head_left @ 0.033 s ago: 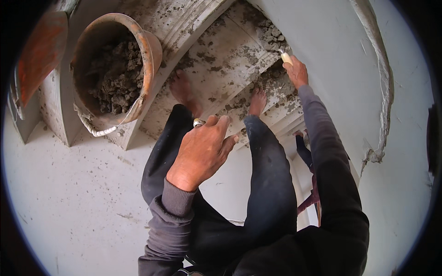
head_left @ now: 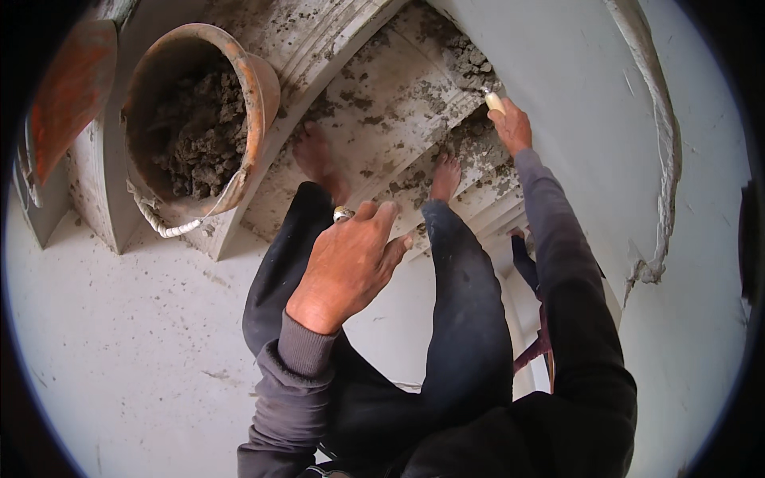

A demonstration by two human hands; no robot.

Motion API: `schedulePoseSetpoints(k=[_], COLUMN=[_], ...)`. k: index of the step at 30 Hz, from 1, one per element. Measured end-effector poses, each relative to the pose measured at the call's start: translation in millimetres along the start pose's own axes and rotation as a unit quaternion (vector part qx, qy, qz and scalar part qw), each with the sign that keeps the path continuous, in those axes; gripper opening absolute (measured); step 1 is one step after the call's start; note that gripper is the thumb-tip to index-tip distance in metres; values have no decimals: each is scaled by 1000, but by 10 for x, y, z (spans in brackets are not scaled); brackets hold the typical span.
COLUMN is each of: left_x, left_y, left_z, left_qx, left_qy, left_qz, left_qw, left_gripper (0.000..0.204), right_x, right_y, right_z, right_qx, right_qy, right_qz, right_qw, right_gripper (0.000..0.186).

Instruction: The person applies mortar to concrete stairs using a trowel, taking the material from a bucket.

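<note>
While the person's right hand [head_left: 512, 127] stays out at arm's reach, I see its fingers wrapped around a hand tool with a rounded pale yellow handle and a short shiny metal neck [head_left: 495, 102]. That tool sits by the foot of the smooth pale grey wall [head_left: 590, 103], its neck reaching the crumbly dark grey mortar [head_left: 470, 64] heaped in the corner of the step; its far end is lost among the lumps and I can't make out its shape. Closer in, the left hand [head_left: 343, 267] hangs over the left leg, back upward, a ring with a pale setting [head_left: 343, 213] on one finger, the fingers loosely bent and the thumb parted from them, the palm turned out of my sight. Both bare feet [head_left: 445, 177] rest on the off-white, mortar-spattered stairs [head_left: 390, 103]. Over on the person's left, a round, faded orange plastic bucket [head_left: 255, 92] leans toward us, part filled with more of the clumpy mortar, its wire bail with a white grip [head_left: 179, 230] drooping from the rim
</note>
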State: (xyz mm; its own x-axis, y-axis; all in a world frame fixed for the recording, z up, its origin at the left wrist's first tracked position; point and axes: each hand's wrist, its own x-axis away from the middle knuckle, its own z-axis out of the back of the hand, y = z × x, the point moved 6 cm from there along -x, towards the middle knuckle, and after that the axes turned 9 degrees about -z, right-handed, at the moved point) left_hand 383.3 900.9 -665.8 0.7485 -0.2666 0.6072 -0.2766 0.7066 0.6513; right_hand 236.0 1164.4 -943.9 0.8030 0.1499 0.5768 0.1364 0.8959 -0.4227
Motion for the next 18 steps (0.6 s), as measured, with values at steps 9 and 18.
schedulePoseSetpoints(k=[9, 18], left_x=[-52, -36], left_y=[80, -16], left_z=[-46, -56], left_qx=[-6, -13], left_qy=[-2, 40], left_qz=[-2, -39], left_qw=[1000, 998], left_gripper=[31, 29], right_x=[-38, 803], right_y=[-419, -861], right_z=[-75, 586], right_qx=[-21, -116], right_qy=[102, 61], right_qz=[12, 8], right_qw=[995, 991], right_gripper=[30, 30])
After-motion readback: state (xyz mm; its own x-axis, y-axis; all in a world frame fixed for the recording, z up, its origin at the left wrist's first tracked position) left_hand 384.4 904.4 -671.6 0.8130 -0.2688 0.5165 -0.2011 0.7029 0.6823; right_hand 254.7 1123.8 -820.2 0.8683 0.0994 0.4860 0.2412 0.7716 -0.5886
